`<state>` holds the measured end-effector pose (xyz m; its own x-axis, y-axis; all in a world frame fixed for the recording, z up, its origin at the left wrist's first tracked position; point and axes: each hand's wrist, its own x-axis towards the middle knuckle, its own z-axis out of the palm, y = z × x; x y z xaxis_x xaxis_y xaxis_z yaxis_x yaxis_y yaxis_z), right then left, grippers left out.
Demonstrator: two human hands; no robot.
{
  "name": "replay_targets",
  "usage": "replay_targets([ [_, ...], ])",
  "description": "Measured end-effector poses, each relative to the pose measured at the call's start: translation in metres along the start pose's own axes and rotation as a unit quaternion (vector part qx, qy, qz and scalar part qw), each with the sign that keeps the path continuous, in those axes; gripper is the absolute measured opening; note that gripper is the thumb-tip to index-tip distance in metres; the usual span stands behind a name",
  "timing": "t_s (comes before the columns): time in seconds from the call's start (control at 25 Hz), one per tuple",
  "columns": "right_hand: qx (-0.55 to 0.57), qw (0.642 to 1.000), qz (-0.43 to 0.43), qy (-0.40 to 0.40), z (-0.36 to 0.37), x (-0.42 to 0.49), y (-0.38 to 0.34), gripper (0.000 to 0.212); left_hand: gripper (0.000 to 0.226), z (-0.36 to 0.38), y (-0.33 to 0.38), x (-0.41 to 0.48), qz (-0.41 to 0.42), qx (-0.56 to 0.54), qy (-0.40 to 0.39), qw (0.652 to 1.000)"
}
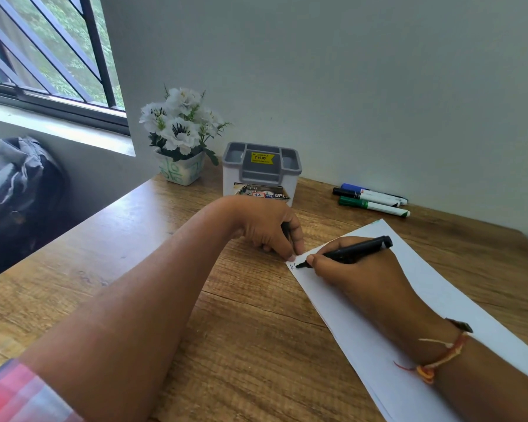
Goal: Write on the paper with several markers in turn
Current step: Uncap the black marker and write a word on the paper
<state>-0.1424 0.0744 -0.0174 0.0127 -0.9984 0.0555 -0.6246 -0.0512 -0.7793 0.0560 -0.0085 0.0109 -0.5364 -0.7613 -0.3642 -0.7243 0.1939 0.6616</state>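
Note:
A white sheet of paper (439,296) lies slanted on the wooden desk (165,269). My right hand (357,278) grips an uncapped black marker (354,248), whose tip touches the paper's near-left corner beside a small black mark. My left hand (265,226) rests at that same corner with its fingertips pressing the paper's edge, curled around a small dark object that looks like the marker's cap (286,231). Three capped markers lie together at the back right by the wall: blue (352,187), black (345,192) and green (372,206).
A grey and white desk organizer (261,172) stands behind my left hand. A pot of white flowers (180,170) sits at the desk's back-left corner. A wall runs along the back edge. Left of the desk are a window and a dark bag (19,193).

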Motion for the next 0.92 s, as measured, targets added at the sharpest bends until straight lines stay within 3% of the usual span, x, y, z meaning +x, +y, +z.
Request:
replay_targets([
  [0.92, -0.002, 1.000, 0.001, 0.012, -0.0042, -0.0005, 0.0000, 0.007, 0.018, 0.0000, 0.0002, 0.0006, -0.006, 0.002, -0.001, 1.000],
])
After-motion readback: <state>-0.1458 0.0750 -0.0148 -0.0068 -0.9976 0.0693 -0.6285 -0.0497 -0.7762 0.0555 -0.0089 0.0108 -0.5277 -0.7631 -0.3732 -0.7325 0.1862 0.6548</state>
